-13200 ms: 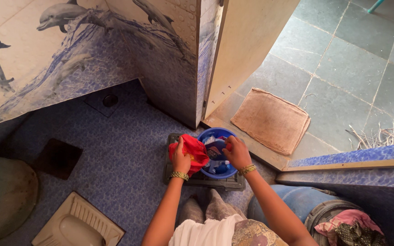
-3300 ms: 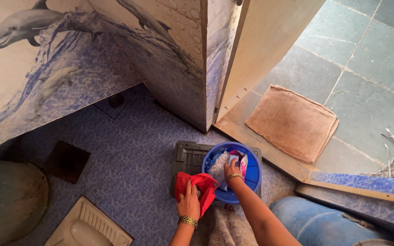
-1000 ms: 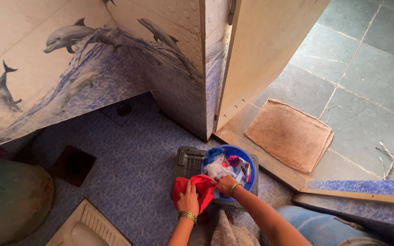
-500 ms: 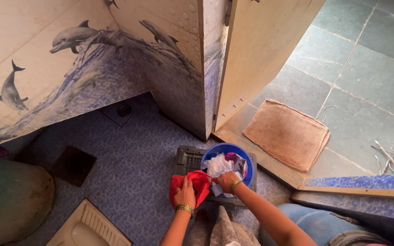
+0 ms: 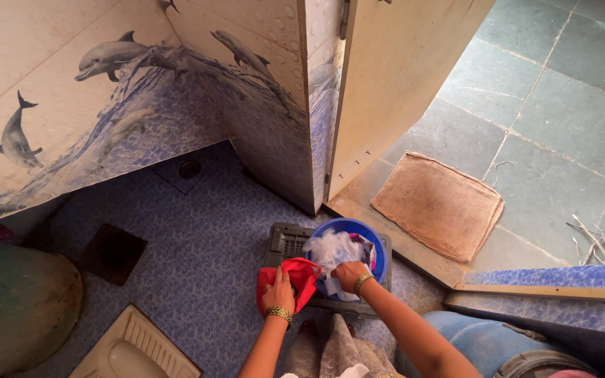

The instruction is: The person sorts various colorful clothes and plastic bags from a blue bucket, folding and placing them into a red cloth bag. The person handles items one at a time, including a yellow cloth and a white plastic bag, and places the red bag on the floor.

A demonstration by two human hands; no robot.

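A round blue basin (image 5: 372,236) sits on a dark plastic crate (image 5: 285,241) on the blue patterned floor. It holds a heap of wet white and coloured cloth (image 5: 332,248). My right hand (image 5: 349,274) grips that white cloth at the basin's near edge. My left hand (image 5: 276,295) presses down on a red cloth (image 5: 298,274) that lies over the crate's left side, beside the basin. Both wrists wear gold bangles.
A tiled wall with dolphin pictures (image 5: 106,59) runs at the back left. An open door (image 5: 386,77) leads to grey floor slabs with a brown mat (image 5: 439,204). A squat toilet pan (image 5: 131,346) is near left, a blue drum (image 5: 484,346) near right, a floor drain (image 5: 110,252) to the left.
My right hand has gathered more white cloth up above the basin. My left hand stays on the red cloth, shifted slightly toward me.
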